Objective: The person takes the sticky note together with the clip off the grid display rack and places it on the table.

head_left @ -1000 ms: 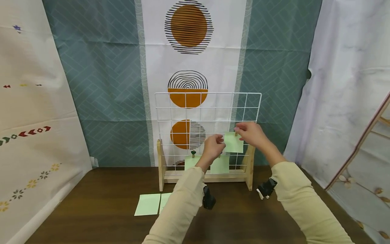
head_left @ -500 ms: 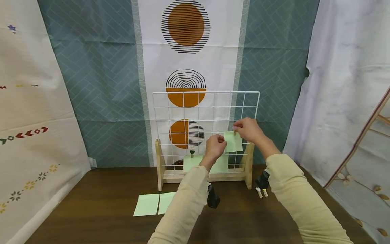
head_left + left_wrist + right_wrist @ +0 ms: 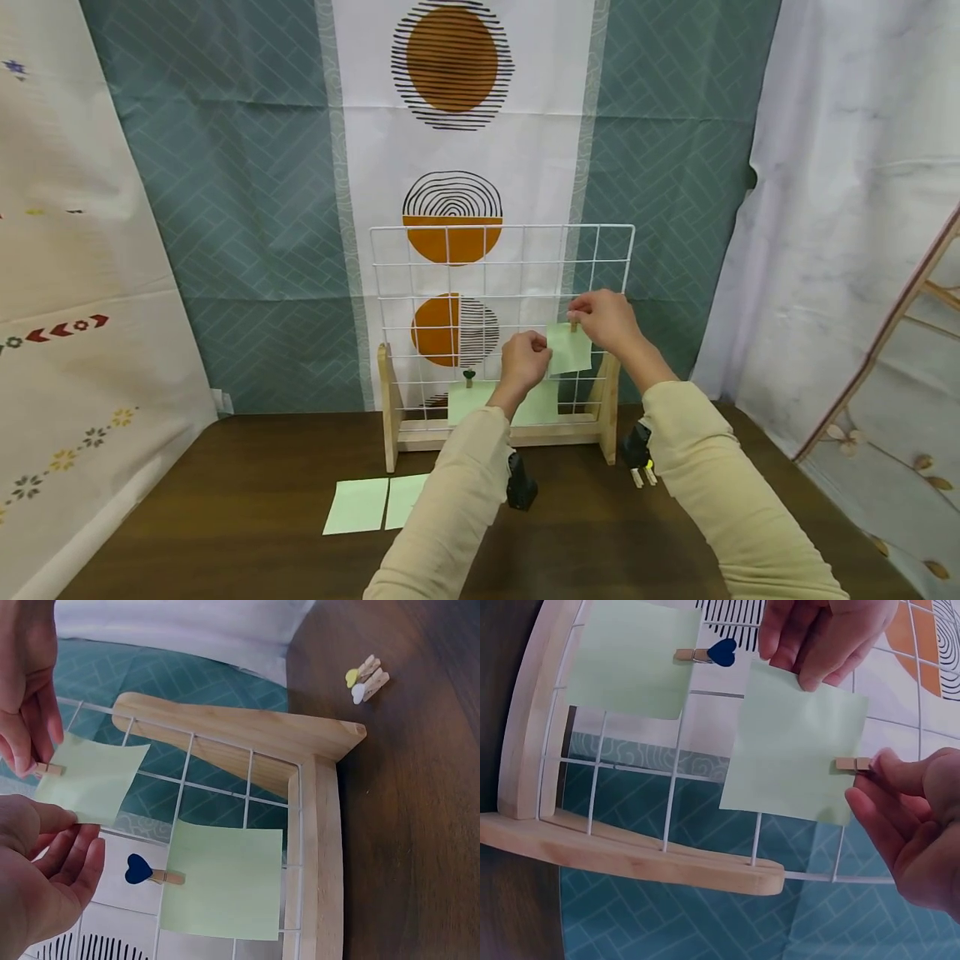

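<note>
At wire grid (image 3: pixel 485 296), upright clothespin (image 3: pixel 573 327), pointing down over green paper (image 3: pixel 570 352)

The notes (image 3: pixel 570 352) are pale green, the grid (image 3: pixel 525 226) white, the counter (image 3: pixel 225 492) dark brown. Toward twelve o'clock, an orange circle (image 3: pixel 452 60) bears black horizontal stripes.

A person's two arms wear plain, pale yellow sleeves. The left sleeve (image 3: pixel 453 508) and right sleeve (image 3: pixel 723 479) are softly creased, ending short of the bare left hand (image 3: pixel 525 363) and bare right hand (image 3: pixel 609 323). A blocky black device (image 3: pixel 521 483) juts beside the left sleeve's end, a similar dark unit (image 3: pixel 636 444) beside the right's.
</note>
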A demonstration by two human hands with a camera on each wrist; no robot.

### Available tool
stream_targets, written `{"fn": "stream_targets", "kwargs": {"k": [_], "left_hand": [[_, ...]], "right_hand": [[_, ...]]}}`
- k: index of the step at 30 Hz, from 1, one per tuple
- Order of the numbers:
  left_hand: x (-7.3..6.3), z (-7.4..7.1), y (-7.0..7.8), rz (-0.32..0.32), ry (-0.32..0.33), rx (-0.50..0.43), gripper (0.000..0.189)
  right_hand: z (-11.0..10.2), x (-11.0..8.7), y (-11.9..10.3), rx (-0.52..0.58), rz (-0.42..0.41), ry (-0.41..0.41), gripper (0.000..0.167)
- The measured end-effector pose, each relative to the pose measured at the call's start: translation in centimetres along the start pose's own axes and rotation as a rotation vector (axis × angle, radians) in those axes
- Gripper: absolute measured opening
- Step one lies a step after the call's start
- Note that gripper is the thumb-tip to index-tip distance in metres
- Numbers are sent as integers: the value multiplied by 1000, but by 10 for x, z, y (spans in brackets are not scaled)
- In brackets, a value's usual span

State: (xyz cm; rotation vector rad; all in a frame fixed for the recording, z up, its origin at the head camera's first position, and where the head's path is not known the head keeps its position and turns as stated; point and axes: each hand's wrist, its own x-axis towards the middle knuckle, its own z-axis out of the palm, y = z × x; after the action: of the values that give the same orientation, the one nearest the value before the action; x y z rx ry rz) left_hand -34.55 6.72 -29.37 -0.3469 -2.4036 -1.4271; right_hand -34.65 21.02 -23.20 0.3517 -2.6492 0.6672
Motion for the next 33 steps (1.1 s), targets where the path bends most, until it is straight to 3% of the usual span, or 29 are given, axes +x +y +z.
{"fn": "stream_targets", "kwargs": {"k": [16, 23, 33], "left_hand": [[4, 1, -3, 4, -3, 7, 7], [5, -2, -4, -27, -26, -6, 8], [1, -5, -4, -22, -41, -43, 9]], "right_hand": [[8, 1, 4, -68, -3, 78, 23], [9, 0, 4, -64, 6, 107, 23], [14, -2, 5, -60, -1, 227, 21]]}}
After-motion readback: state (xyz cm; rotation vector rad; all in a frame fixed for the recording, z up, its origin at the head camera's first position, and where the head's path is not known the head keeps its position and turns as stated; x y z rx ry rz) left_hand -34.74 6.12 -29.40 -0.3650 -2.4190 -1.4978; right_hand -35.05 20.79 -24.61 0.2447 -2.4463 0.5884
